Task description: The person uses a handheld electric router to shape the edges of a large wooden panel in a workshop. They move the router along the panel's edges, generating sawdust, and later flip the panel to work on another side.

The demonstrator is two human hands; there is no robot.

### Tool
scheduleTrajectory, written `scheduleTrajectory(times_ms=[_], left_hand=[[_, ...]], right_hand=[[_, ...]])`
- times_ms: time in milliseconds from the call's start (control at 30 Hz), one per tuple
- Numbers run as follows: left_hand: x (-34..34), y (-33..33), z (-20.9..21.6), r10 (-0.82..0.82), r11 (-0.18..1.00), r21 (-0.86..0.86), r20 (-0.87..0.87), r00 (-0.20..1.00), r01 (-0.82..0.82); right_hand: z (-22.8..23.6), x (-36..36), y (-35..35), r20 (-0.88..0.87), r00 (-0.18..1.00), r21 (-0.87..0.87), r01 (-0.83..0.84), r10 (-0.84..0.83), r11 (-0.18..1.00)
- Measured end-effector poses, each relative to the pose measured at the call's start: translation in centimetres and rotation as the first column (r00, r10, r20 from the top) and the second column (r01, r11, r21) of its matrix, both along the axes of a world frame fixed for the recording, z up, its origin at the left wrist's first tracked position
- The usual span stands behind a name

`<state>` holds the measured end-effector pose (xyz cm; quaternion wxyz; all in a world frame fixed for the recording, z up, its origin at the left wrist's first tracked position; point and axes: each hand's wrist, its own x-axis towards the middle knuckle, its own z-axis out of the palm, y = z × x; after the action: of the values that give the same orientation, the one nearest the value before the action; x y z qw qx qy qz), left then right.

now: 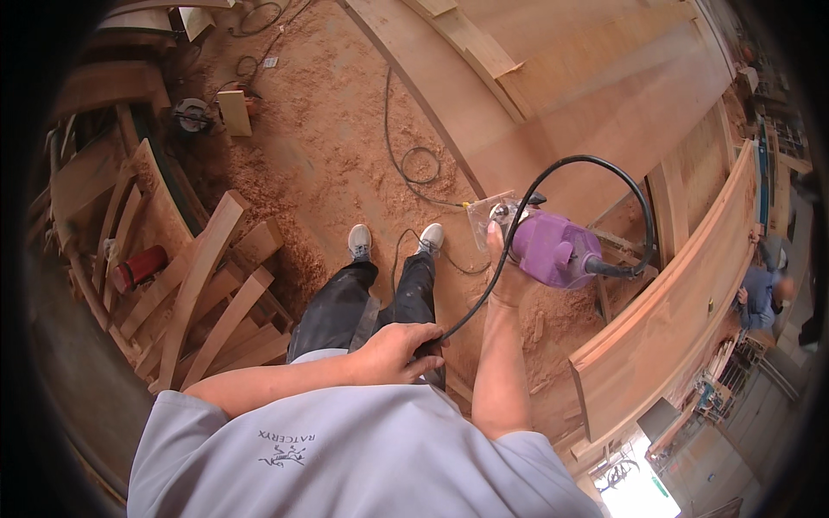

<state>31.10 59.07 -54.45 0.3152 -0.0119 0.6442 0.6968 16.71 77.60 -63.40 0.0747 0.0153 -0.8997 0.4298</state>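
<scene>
My right hand (pixel 508 278) grips a purple power router (pixel 553 248) with a clear base plate, out beside the edge of the large wooden panel (pixel 553 164). Part of the hand is hidden behind the tool body. A thick black cable (pixel 596 159) leaves the router's end, arcs up and over it, then runs down to my waist. There my left hand (pixel 400 352) is closed around the cable, fingers curled in front of my shirt.
Curved wooden pieces (pixel 203 285) lie piled at left, with a red cylinder (pixel 140 268) among them. Wood shavings (pixel 319 155) and a loose thin cord (pixel 420 164) cover the floor. A long curved board (pixel 665 319) stands at right. Beyond it is another person (pixel 760 298).
</scene>
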Motion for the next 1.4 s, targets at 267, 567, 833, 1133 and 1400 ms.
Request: scheduleTrajectory(times_ms=[267,567,833,1133,1400], left_hand=[[-0.6,-0.8,-0.3,0.071,0.997,-0.007,-0.01,0.997,-0.071],[-6.0,2.5,-0.5,0.367,0.927,-0.034,-0.114,0.923,-0.373],[-10.2,4.3,-0.5,0.499,0.848,-0.029,-0.291,0.816,-0.529],[-16.2,-0.7,-3.7,0.45,0.863,-0.113,-0.273,0.85,-0.493],[-20.9,-7.6,-6.1,0.476,0.834,-0.106,-0.361,0.802,-0.542]], right_hand=[[-0.6,-0.9,-2.1,0.021,1.0,-0.258,-0.004,0.01,0.966],[-0.9,-0.9,-1.0,0.158,0.987,-0.13,-0.008,0.029,0.991],[-0.3,-1.1,-2.4,0.177,0.984,-0.411,0.039,0.037,0.911],[-2.9,-6.3,-7.7,0.215,0.976,-0.723,0.174,-0.021,0.669],[-4.2,-11.2,-15.1,0.306,0.951,-0.837,0.285,-0.032,0.467]])
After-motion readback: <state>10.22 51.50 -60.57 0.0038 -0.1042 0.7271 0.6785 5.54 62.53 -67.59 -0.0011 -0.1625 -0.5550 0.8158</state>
